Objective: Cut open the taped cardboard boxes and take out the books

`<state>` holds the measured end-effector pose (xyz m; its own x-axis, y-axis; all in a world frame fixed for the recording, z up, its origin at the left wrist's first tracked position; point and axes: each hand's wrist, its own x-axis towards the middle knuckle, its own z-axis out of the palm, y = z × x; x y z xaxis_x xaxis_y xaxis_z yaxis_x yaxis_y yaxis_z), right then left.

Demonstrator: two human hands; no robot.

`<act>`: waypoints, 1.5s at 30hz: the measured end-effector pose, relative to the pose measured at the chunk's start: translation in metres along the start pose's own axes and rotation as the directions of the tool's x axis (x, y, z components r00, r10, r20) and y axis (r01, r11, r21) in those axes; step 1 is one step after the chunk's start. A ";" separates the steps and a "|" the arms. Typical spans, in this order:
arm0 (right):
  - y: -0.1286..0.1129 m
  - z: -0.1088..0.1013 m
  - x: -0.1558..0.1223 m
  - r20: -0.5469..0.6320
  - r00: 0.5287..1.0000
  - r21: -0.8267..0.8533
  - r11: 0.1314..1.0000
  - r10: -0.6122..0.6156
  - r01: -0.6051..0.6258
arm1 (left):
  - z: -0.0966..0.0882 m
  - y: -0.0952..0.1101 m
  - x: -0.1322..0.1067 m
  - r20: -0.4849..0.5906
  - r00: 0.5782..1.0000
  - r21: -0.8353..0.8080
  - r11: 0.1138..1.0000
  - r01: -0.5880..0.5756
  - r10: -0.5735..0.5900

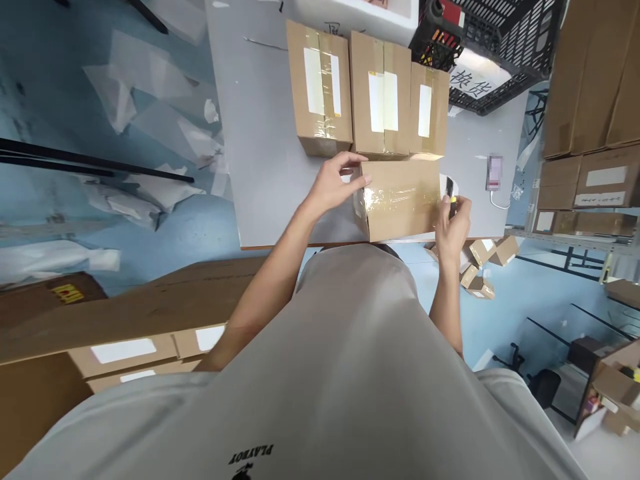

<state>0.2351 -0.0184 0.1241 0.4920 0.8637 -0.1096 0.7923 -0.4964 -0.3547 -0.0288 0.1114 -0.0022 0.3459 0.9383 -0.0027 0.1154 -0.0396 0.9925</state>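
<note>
Clock places are counted from the box (pixel 403 210), 12 pointing away from the person. The grey desk (pixel 265 180) ends just before the shirt (pixel 350 347). On the blue floor (pixel 540 287), small boxes (pixel 483 250) lie at 4, and a big carton (pixel 165 300) is at 8. The desk carries a phone (pixel 495 172) at 2, three taped boxes (pixel 367 113) around 12, and a crate (pixel 525 57) at 1. A shelf (pixel 575 239) is at 3, plastic sheets (pixel 175 187) at 9.

The box lies at the desk's near edge, plain brown, shiny tape across its top. The left hand (pixel 337 183), thumb and fingers parted, touches its 10 o'clock corner; the right hand (pixel 454 223), at 4, has its fingers closed around a tool (pixel 453 200).

That hand partly covers the tool, black and yellow, its kind unclear. The phone's screen is blurred. The top edge cuts off the crate and a white tub (pixel 350 15).
</note>
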 end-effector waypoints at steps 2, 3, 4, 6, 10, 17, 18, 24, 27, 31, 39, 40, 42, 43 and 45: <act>-0.019 -0.001 -0.020 -0.011 0.996 0.042 0.995 0.089 -0.089 | -0.002 -0.001 0.001 0.015 1.000 -0.002 1.000 0.007 -0.007; -0.031 0.000 -0.030 0.014 0.993 0.067 0.991 0.115 -0.116 | -0.003 -0.001 0.002 0.027 1.000 -0.009 1.000 0.010 -0.010; -0.042 0.002 -0.040 0.078 0.992 0.096 0.989 0.103 -0.110 | -0.004 -0.001 0.003 0.039 0.999 -0.018 1.000 0.012 -0.012; -0.064 0.007 -0.056 0.241 0.970 0.169 0.984 0.018 -0.060 | -0.005 -0.002 0.006 0.059 0.998 -0.033 0.999 0.012 -0.010; -0.097 0.017 -0.069 0.383 0.916 0.146 0.987 -0.119 0.068 | -0.005 -0.005 0.011 0.081 0.997 -0.046 0.999 -0.001 0.004; -0.121 0.016 -0.068 0.376 0.920 -0.067 0.987 -0.107 0.143 | -0.005 -0.005 0.011 0.099 0.995 -0.054 0.998 -0.012 0.017; -0.123 0.015 -0.069 0.381 0.919 -0.084 0.985 -0.106 0.148 | -0.004 -0.005 0.011 0.100 0.995 -0.061 0.998 -0.010 0.016; -0.153 0.009 -0.078 0.408 0.913 -0.294 0.949 0.019 0.112 | 0.000 -0.008 0.011 0.090 0.996 -0.095 0.995 -0.011 0.019; -0.168 0.015 -0.076 0.397 0.914 -0.377 0.923 0.082 0.081 | 0.003 -0.009 0.010 0.076 0.997 -0.109 0.994 -0.017 0.025; -0.173 0.024 -0.069 0.374 0.927 -0.376 0.920 0.038 0.114 | 0.008 -0.011 0.008 0.053 0.998 -0.127 0.992 -0.018 0.025; -0.159 0.004 -0.091 0.511 0.850 -0.482 0.861 0.129 0.159 | 0.017 -0.012 0.002 0.003 1.000 -0.149 0.989 -0.006 0.007; -0.159 0.002 -0.094 0.517 0.846 -0.484 0.860 0.128 0.166 | 0.017 -0.012 0.001 0.000 1.000 -0.146 0.989 -0.009 0.009; -0.159 -0.003 -0.101 0.521 0.844 -0.483 0.860 0.129 0.167 | 0.017 -0.012 0.000 -0.003 1.000 -0.136 0.991 -0.012 0.011; -0.159 -0.007 -0.104 0.523 0.843 -0.477 0.863 0.127 0.166 | 0.017 -0.012 0.000 -0.003 1.000 -0.129 0.992 -0.012 0.012; -0.151 -0.018 -0.108 0.500 0.859 -0.446 0.882 0.106 0.150 | 0.016 -0.012 -0.001 -0.002 1.000 -0.117 0.993 -0.011 0.011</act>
<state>0.0693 -0.0381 0.2066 0.3266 0.7333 -0.5963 0.9339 -0.3473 0.0845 -0.0155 0.1054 -0.0157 0.3450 0.9386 0.0085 0.0018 -0.0098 1.0000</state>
